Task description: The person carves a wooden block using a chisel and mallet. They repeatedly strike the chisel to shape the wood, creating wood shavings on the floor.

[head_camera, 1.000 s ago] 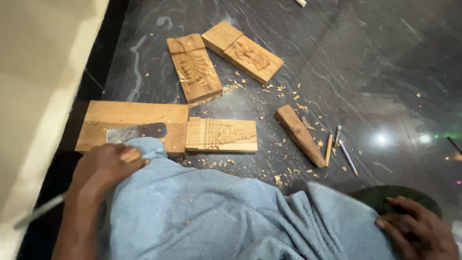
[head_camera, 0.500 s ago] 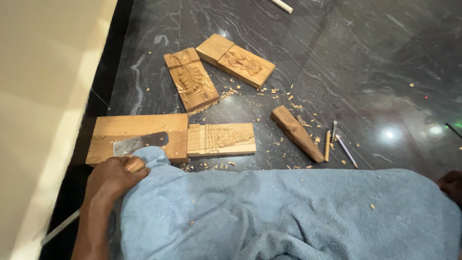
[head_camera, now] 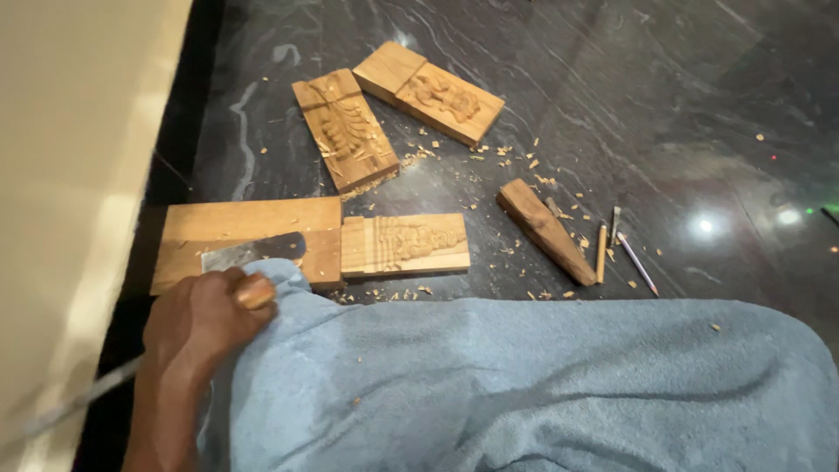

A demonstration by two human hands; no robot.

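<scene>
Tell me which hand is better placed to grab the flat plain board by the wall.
Probably the left. The left hand rests on the blue cloth right beside the plain board, gripping a wooden handle. The right hand is out of view.

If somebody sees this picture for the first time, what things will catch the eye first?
First comes the big light blue towel that fills the lower part of the view, with the left hand gripping its edge at the lower left. Next are the carved wooden blocks on the dark stone floor: two at the top and one in the middle, beside a plain board. Wood chips lie scattered around them.
</scene>
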